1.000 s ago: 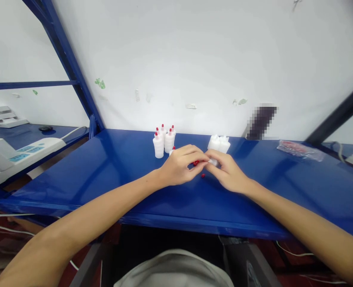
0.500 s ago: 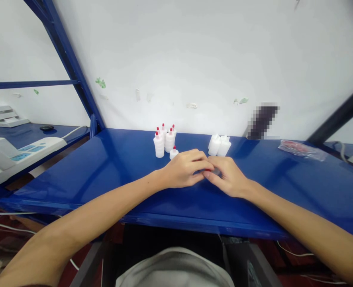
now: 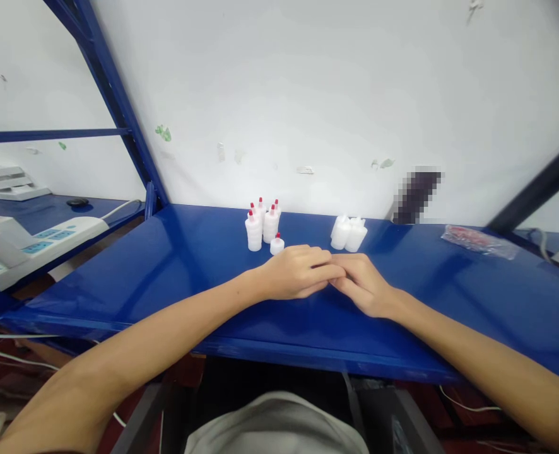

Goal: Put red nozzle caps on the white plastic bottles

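My left hand (image 3: 303, 272) and my right hand (image 3: 362, 284) meet over the blue table, fingertips together and curled inward. Whatever lies between their fingers is hidden now. Behind my left hand stand several white bottles with red tips (image 3: 270, 224), grouped closely. A short white cap piece with a red tip (image 3: 277, 244) sits just in front of them, near my left knuckles. White bottles without red tips (image 3: 348, 233) stand together behind my right hand.
The blue table (image 3: 450, 284) meets a white wall at the back. A clear plastic bag with red pieces (image 3: 478, 241) lies at the right. White power strips (image 3: 66, 236) are at the left, beyond a blue metal frame (image 3: 118, 94).
The fingers of both hands have closed further over each other, and the small red bit seen between them before is now covered. The view has shifted slightly.
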A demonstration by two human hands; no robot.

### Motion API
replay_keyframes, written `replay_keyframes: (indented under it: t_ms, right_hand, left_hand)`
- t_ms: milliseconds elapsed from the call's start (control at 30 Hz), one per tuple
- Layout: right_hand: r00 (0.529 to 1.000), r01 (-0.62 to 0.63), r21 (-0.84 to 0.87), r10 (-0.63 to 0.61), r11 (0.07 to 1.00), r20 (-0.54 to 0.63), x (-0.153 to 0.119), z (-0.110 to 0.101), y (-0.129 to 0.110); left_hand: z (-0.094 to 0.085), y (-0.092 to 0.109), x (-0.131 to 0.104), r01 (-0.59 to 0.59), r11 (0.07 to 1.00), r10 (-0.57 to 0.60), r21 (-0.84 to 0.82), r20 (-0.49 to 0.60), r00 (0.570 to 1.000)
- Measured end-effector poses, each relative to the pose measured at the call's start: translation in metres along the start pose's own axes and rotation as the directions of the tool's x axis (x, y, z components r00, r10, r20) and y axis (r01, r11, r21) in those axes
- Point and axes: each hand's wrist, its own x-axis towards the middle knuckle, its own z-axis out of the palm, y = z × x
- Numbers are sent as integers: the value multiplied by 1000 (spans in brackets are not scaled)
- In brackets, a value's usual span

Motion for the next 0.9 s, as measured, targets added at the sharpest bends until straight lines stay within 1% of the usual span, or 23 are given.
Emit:
replay_keyframes:
  t_ms: [67, 133, 200, 300, 400, 467, 533, 633, 733, 900]
  right_hand:
    - [1000, 10, 26, -10, 1000, 6, 1, -1, 2]
    - [1000, -18, 40, 18, 999, -18, 3, -2, 4]
    - [995, -83, 37, 85, 996, -60, 4, -2, 4]
    - [983, -165, -23, 163, 986, -83, 6, -4, 5]
    - [984, -176, -79, 174, 981, -26, 6, -4, 7]
    - [985, -167, -90, 169, 982, 17, 7, -3, 8]
    - [988, -151, -99, 154, 984, 23, 8, -3, 7]
    - [992, -125, -132, 123, 983, -22, 8, -4, 6]
    - [993, -114, -153, 108, 982, -45, 8, -4, 6]
    - [992, -127, -135, 126, 983, -12, 8, -4, 6]
  left_hand:
    - [-1, -6, 0, -46, 998, 46, 45, -16, 999]
    - [-5, -15, -2, -64, 992, 71, 106, -64, 995]
    - [-13, -28, -5, -26, 984, 45, 176, -103, 994]
    - [-30, -49, -13, 95, 959, -65, 267, -116, 991]
    - [-45, -66, -23, 224, 914, -219, 338, -55, 974]
    - [-49, -73, -29, 294, 887, -313, 355, -4, 950]
    - [-48, -75, -32, 330, 879, -365, 344, 40, 930]
    - [-45, -75, -33, 329, 891, -378, 312, 108, 920]
    - [-42, -74, -33, 317, 894, -380, 317, 164, 910]
    - [-40, -76, -36, 328, 893, -399, 308, 210, 892]
